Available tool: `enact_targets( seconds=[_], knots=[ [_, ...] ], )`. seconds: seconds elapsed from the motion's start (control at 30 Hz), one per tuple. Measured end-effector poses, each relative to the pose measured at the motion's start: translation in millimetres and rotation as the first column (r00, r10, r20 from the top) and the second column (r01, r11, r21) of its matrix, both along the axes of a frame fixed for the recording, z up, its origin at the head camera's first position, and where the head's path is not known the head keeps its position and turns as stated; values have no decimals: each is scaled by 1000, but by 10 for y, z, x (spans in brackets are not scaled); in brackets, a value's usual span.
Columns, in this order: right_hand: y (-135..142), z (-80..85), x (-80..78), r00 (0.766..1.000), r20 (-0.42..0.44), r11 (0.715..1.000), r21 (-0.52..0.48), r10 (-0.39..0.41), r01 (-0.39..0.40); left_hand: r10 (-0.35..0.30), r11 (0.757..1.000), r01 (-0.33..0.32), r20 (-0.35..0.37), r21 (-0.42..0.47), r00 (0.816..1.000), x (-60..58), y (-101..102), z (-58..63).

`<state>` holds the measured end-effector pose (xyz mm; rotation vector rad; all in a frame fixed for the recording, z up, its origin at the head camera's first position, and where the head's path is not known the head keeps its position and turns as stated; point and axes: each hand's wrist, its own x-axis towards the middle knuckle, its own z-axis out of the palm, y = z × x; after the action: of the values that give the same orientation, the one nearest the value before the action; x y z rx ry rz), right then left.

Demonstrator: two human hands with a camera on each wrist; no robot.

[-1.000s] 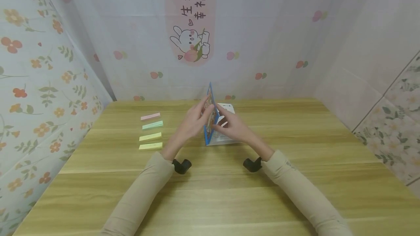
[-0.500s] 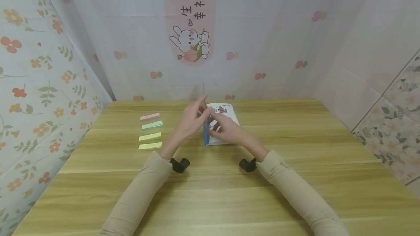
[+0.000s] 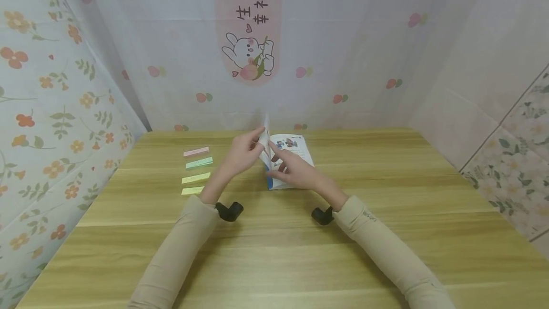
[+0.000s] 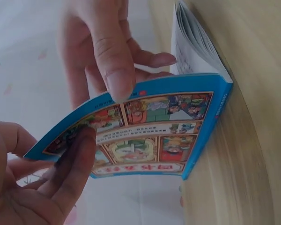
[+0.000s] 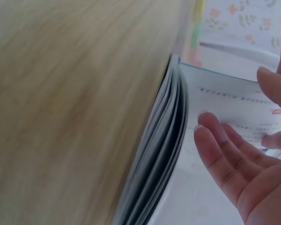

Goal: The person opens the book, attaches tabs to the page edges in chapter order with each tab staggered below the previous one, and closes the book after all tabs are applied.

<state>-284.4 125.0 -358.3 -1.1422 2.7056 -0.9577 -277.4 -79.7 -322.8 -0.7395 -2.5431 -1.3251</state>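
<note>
A thin picture book (image 3: 295,156) with a blue-edged, illustrated cover (image 4: 175,147) lies at the far middle of the table, its cover raised nearly upright. My left hand (image 3: 242,155) pinches the cover's free edge, with fingers on the outer face. Across from it, my right hand (image 3: 298,169) is over the white inner page, fingers loosely extended. In the left wrist view, the right thumb (image 4: 118,83) lies by the cover's near edge; I cannot tell if it touches. The slightly fanned page block (image 5: 161,154) rests on the table.
Left of the book lie slim sticky-note pads in a column: pink (image 3: 196,151), green (image 3: 199,162) and two yellow ones (image 3: 196,178). The wooden tabletop (image 3: 274,252) ends at a patterned cloth (image 3: 364,70) behind, with a floral cloth (image 3: 64,123) at the left.
The cover has swung left, and its white inner side now shows in the head view. My left hand has moved left with it. More of the inner page is visible; my right hand shifted slightly left.
</note>
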Motion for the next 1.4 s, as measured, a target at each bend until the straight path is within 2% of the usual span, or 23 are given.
enact_targets(
  seconds=[0.17, 0.33, 0.5, 0.7, 0.9, 1.03, 1.23, 1.4],
  knots=[
    [-7, -63, -40, 999, 53, 1000, 17, -5, 4, 2, 1000, -2, 20, -1, 1000, -24, -46, -7],
    [-29, -102, -69, 998, 57, 998, 58, 3, -7, 66, 998, -65, 7, -16, 998, -40, -81, 15],
    [-57, -87, -72, 997, 74, 990, 140, -10, 0, 130, 991, -130, -15, -29, 991, -45, -136, 19],
    [-97, -93, -72, 996, 81, 979, 206, -22, 5, 206, 972, -210, -49, -103, 977, -55, -174, 26],
    [-112, -123, -87, 996, 85, 969, 249, -20, -2, 221, 958, -228, -58, -172, 973, -61, -196, 48],
    [-111, -121, -92, 996, 89, 962, 272, -5, -20, 263, 931, -265, -41, -251, 964, -41, -229, 75],
    [-110, -118, -95, 997, 79, 943, 334, -24, -4, 340, 864, -330, -44, -379, 939, -37, -294, 72],
    [-110, -119, -92, 997, 67, 923, 384, -41, 12, 356, 834, -320, -4, -449, 934, -42, -339, 40]
  ],
)
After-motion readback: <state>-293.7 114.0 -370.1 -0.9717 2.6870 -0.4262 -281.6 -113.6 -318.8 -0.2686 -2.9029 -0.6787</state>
